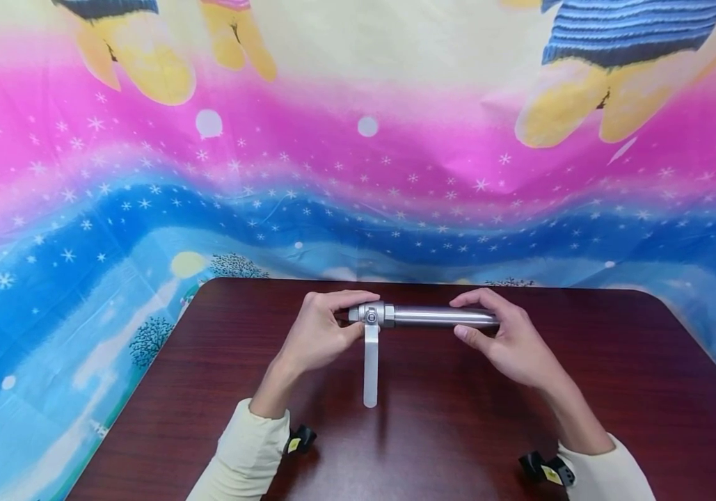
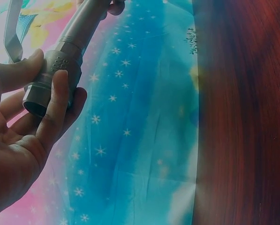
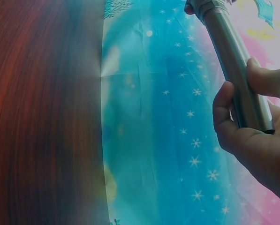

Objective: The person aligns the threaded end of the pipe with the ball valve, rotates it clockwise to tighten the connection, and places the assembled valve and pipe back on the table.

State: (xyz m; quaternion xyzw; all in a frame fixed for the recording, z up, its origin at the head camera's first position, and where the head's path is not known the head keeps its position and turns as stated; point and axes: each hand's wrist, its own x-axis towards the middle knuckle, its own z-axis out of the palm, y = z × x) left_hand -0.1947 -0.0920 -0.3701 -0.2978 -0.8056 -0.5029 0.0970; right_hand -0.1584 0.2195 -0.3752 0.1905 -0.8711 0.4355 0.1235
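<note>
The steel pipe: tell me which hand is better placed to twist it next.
Right hand, most likely: it holds the steel pipe near the free end, while the left hand grips the valve at the opposite end and could steady it.

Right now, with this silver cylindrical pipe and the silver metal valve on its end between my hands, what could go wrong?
The smooth pipe could slip or twist in your right hand, which grips it near its outer end. The long, flat silver lever juts toward you from the valve, so it might catch the dark red wood-grain table if lowered. The thumb of your left hand sits beside the lever's base and could get pinched if the lever swings.
</note>
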